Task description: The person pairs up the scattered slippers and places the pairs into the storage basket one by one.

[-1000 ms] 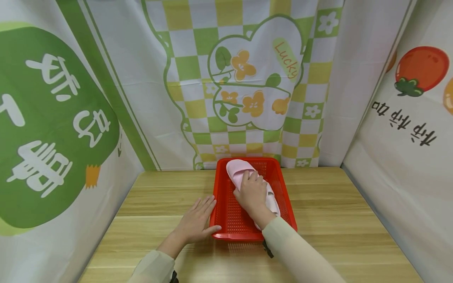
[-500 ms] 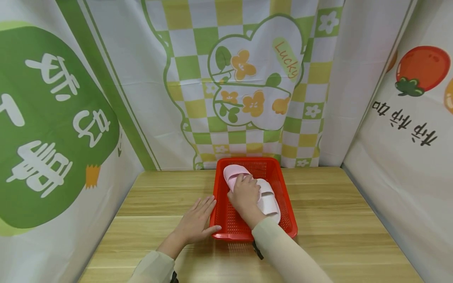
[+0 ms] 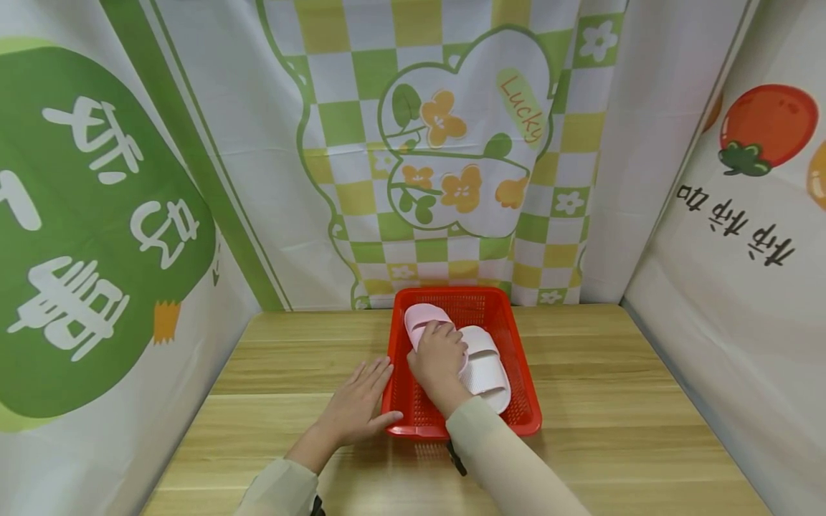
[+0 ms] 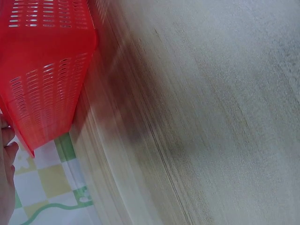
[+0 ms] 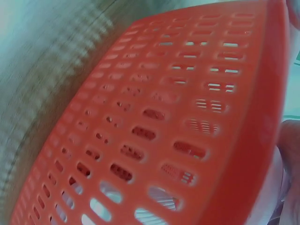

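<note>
A pink slipper (image 3: 426, 315) lies along the left side of the red plastic basket (image 3: 527, 358), its toe toward the back. My right hand (image 3: 440, 362) reaches into the basket and grips this slipper around its middle, hiding much of it. Next to it on the right lies a white slipper (image 3: 484, 371) with a wide strap and a ribbed insole. My left hand (image 3: 355, 405) rests at the basket's left rim, fingers straight and thumb at the near left corner. In the right wrist view, the slotted basket wall (image 5: 154, 93) covers most of the slippers.
The basket stands on a wood-grain table (image 3: 290, 373), close to the back curtain (image 3: 361, 215) with green and yellow checks. Printed cloths hang at both sides, the left one (image 3: 97, 215) green and white, the right one (image 3: 729, 301) with tomatoes.
My right hand has shifted left and a little nearer with the pink slipper, uncovering the white slipper beside it. The left hand has stayed at the basket's rim.
</note>
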{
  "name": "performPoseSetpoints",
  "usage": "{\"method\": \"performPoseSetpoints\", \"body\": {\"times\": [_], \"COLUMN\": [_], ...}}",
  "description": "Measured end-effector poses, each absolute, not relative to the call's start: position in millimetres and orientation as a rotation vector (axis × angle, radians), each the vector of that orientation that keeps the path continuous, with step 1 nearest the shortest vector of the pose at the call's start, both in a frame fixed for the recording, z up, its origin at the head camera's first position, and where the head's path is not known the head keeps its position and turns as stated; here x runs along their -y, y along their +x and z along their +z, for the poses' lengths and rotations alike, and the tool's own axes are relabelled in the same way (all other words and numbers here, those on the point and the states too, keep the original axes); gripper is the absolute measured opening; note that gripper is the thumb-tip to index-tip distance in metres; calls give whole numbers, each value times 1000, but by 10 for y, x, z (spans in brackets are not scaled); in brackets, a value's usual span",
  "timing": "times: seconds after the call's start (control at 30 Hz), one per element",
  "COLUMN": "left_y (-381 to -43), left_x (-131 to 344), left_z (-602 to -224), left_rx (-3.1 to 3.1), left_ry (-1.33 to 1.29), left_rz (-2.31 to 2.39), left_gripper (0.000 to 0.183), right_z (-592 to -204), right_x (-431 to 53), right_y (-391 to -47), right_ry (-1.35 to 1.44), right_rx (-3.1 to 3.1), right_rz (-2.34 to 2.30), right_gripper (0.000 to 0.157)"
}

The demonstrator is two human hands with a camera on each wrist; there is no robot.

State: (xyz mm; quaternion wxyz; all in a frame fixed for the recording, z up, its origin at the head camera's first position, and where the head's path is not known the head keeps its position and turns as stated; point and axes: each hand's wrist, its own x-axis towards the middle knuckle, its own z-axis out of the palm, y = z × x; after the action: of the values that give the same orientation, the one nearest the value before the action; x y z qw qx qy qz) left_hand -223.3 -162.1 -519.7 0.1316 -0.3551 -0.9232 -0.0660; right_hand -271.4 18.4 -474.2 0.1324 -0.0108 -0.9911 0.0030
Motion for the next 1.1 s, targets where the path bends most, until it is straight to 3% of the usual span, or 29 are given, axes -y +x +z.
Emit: {"method": "performPoseSetpoints", "body": {"times": [0.6, 1.1], "left_y": [-2214, -2198], "left_x": [1620, 1614], "left_z": [-5185, -5158], "left_rx": [2720, 2716], "left_ry": [-1010, -1017], "left_rz": [-188, -163], "left_gripper": [84, 83], "right_z": [-4869, -4921], "right_x": [-97, -56], "right_y": [-2701, -2633], "right_ry": [-65, -104], "right_rx": [2894, 2966], "right_rz": [-66, -70], "right_gripper": [66, 73]}}
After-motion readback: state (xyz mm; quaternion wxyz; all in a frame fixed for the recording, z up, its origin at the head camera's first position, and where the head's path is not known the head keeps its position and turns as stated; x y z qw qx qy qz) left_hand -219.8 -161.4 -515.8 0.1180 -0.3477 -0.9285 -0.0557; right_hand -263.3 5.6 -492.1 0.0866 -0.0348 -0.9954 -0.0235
